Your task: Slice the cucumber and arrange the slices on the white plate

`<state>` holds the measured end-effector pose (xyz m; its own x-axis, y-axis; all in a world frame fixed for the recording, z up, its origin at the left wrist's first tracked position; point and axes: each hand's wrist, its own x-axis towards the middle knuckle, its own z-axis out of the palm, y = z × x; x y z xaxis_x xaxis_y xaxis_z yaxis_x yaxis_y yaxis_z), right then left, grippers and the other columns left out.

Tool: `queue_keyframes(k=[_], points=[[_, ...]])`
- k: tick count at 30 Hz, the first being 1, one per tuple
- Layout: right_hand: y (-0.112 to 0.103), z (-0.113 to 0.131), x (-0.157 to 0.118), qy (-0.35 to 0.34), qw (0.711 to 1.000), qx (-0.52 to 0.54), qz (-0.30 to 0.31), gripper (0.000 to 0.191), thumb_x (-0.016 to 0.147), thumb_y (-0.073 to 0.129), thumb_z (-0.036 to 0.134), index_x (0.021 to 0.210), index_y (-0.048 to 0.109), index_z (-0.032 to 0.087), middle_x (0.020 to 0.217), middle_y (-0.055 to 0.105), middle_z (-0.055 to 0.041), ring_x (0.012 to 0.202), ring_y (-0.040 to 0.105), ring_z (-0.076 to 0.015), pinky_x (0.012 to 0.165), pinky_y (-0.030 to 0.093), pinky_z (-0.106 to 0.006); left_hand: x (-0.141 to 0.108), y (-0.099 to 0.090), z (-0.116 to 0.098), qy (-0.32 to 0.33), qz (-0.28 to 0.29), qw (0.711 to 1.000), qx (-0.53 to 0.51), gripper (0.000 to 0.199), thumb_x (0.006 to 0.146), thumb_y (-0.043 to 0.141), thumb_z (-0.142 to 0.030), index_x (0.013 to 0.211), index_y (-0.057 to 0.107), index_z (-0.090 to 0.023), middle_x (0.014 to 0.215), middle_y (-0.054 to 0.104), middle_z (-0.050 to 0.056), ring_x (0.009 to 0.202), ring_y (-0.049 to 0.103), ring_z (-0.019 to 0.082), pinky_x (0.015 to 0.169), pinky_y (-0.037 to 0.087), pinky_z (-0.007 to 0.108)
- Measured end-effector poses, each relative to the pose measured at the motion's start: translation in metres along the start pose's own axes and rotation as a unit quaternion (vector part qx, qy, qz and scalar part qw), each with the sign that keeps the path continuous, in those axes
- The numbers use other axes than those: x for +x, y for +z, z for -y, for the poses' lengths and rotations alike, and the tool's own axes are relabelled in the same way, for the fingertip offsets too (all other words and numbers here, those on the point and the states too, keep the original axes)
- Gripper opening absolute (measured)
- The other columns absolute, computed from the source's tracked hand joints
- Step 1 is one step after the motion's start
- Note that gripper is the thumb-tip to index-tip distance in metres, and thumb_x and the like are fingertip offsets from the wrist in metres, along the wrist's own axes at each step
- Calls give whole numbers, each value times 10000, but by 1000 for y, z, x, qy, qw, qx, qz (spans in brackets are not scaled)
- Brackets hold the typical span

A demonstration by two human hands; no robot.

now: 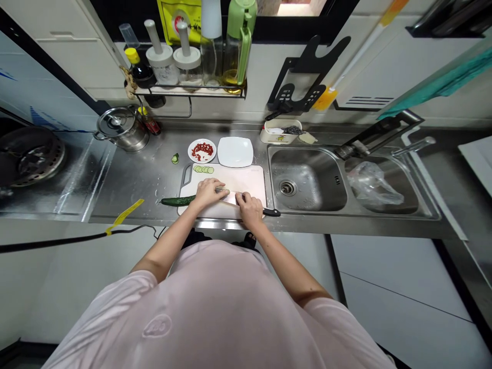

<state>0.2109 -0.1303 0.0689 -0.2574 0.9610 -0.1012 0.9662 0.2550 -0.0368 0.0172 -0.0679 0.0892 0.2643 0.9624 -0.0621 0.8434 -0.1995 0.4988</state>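
Left hand [207, 192] curled on the cucumber [177, 201] lying left-right across my cutting board [246, 179], right hand [248, 207] gripping the knife [271, 211] just beside it.

Dark green cucumber [177, 201], black knife handle [271, 212].

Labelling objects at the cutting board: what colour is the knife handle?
Black knife handle, seen best in the head view.

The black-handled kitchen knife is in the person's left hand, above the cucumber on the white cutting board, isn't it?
Not quite: the hand is wrong. The head view shows the black-handled kitchen knife in the right hand, while the left hand is on the cucumber. The rest stands: the knife is above the cucumber on the white cutting board.
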Motion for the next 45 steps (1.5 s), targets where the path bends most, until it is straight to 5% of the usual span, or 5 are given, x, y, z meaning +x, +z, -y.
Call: queue_keyframes(k=[7,15,21,25,45], points=[[11,-1,-2,-18,998,-18,-58,378,979,308,243,1308,493,257,1126,537,-101,792,438,-185,701,243,-327,2,10,0,15,46,999,-26,318,801,570,-480,986,708,-261,1069,655,35,1033,561,216,941,412,336],[15,1,-2,-8,999,-6,-30,383,976,315,231,1315,491,252,1126,527,-103,811,448,-180,712,252,-318,3,17,11,13,15,995,-101,206,807,577,-355,888,705,-216,968,677,37,965,582,185,901,437,307],[19,-5,-8,2,1000,-10,-13,391,963,336,209,1317,492,261,1127,532,-85,816,457,-182,718,259,-318,23,19,39,-160,-54,975,-145,272,806,574,-389,973,695,-212,887,709,30,832,622,169,751,456,267],[21,-12,-10,23,1000,-7,-8,405,949,358,194,1324,489,271,1140,528,-86,828,465,-181,735,269,-315,47,21,59,-217,-84,962,-143,261,788,580,-325,994,696,-214,934,712,36,841,626,163,752,447,260],[21,-21,-16,72,997,34,21,418,937,378,228,1334,499,286,1156,526,-87,856,499,-180,757,302,-299,81,28,60,-202,-94,975,4,246,814,499,-237,1028,620,-251,913,686,42,912,592,206,783,402,292]])
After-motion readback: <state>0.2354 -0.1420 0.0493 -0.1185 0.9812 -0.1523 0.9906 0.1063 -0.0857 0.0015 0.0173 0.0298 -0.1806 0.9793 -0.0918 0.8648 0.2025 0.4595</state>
